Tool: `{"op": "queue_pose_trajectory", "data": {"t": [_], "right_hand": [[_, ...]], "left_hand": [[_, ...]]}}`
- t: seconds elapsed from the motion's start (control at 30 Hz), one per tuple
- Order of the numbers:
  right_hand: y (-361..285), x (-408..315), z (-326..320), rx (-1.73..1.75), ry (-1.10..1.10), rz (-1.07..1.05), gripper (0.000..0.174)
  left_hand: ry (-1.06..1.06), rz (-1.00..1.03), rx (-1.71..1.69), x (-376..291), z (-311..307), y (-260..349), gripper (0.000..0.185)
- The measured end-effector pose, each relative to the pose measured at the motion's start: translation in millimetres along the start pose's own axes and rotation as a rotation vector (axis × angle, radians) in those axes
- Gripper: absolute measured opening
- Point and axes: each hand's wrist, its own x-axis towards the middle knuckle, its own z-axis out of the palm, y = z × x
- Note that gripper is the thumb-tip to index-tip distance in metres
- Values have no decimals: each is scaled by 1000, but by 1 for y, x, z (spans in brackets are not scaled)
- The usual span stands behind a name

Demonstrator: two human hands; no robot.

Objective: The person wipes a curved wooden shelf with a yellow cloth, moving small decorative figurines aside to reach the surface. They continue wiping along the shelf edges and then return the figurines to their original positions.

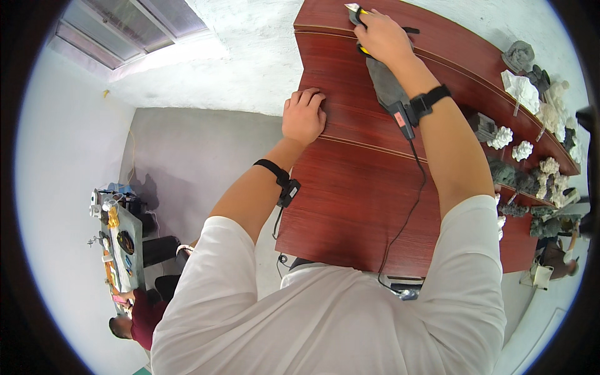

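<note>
My right hand (pixel 382 37) is stretched out over the far part of a red-brown wooden tiered table (pixel 356 197). Its fingers curl onto a grey cloth (pixel 382 82), which hangs out below the palm toward me. Black and yellow parts and a pale pointed tip show around the fingers; whether they belong to the cloth or to a separate thing I cannot tell. My left hand (pixel 304 115) rests on the table's left edge, fingers bent over the wood and holding nothing. Each wrist wears a black strap with a small device; a cable trails from the right one across the tabletop.
White and dark grey rock-like pieces (pixel 520 91) stand along the tiers at right. A window (pixel 131 28) is at upper left. On the left, a person in a dark red top (pixel 143 318) sits by a cluttered table (pixel 136 234). Another person (pixel 555 260) is at far right.
</note>
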Motion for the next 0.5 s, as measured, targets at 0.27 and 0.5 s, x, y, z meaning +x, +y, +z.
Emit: {"op": "queue_pose_trajectory", "data": {"t": [0.27,0.5], "right_hand": [[67,-89,-79,-107,173,54,27],[28,-181,-127,241,208,450,30]], "left_hand": [[-12,-18,-3,0,2,-1,35],[-23,-21,2,2,0,1,36]]}}
